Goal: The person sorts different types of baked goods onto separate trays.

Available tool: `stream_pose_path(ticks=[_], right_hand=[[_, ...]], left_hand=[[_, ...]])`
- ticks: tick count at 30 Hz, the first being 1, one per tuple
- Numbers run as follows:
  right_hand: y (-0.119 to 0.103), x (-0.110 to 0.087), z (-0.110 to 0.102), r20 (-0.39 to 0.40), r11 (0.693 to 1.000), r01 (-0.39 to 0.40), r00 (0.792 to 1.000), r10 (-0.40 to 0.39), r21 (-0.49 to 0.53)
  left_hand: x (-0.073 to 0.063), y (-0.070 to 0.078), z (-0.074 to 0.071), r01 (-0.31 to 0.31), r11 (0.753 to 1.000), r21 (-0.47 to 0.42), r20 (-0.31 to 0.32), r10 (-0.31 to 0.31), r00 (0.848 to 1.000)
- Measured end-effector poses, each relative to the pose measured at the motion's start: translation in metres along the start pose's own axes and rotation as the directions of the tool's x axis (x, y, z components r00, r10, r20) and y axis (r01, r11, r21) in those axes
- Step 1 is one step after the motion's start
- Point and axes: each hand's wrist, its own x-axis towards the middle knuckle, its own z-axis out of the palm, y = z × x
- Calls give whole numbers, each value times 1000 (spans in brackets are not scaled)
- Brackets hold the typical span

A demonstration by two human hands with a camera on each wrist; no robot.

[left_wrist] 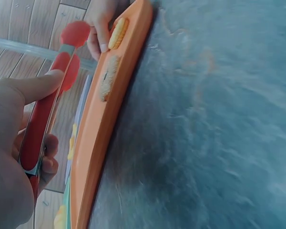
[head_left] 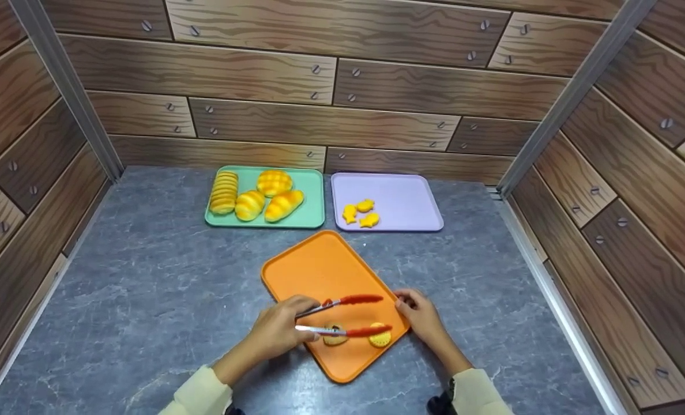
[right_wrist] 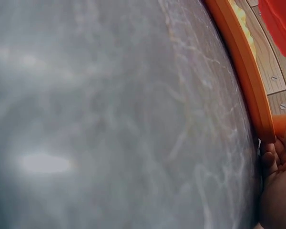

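My left hand grips a pair of tongs with red handles and red tips. The tongs' arms are spread over the orange tray, which lies turned at an angle. Below them on the tray sit a yellow round biscuit, partly covered by one tip, and a brown biscuit with a dark spot. Nothing is between the tips. At the tray's right edge, my right hand pinches the rim, thumb on the upper side; in the right wrist view its fingers curl by the orange corner.
Behind stands a green tray with several toy breads, among them a ridged loaf. Beside it, a lilac tray carries three small yellow fish-shaped pieces. Wood-patterned panels enclose the grey tabletop at back and sides.
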Motion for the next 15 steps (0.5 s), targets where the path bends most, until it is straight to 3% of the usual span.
stream_pose_path(ticks=[6,10,15], right_hand=[[-1,0,-1,5,1000,-14,1000,14,-1],[-1,-1,0,7,1000,1,1000,-1,1],[-2,-1,0,-3,1000,-10,1000,10,0]], left_hand=[[-9,-2,2,-27,999,33,66,25,997],[-12,-5,4,-51,997,58,85,46,995],[-13,-8,4,-37,997,71,98,30,995]])
